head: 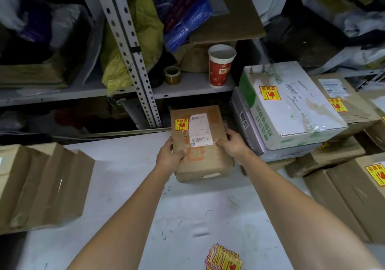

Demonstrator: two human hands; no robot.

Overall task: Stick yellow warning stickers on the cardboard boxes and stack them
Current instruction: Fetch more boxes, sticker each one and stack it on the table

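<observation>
- Nearest, at 6 o'clock on the white desk [187, 207], a loose pile of yellow warning stickers [224, 258] lies fanned out, well apart from both hands.
- Both bare forearms reach from the near edge toward 12 o'clock, almost straight and drawing closer together as they go.
- At 9 o'clock, taped brown boxes [41, 184] sit on the desk with no yellow sticker on the faces in view; these look like the ones waiting.
- At 3 o'clock is the stack [312, 144] of done boxes, several showing yellow stickers, topped by a white box with green print [291, 107].
- At 12 o'clock the left grip [169, 155] clasps the left edge of the small brown box [200, 159], thumb on top. The right grip [232, 144] holds the right edge the same way, so both grips are full of this one box.
- This box already wears its sticker [181, 124] beside the shipping label [200, 129], so sticking looks finished and stacking is in hand.
- Whether the box rests on the desk or is just lifted is hard to tell.
- The next move probably calls for carrying it toward 2 o'clock and setting it flat and square on the stack.
- Farthest, a shelf [187, 88] carries a red paper cup [221, 65] and a tape roll [172, 75].
</observation>
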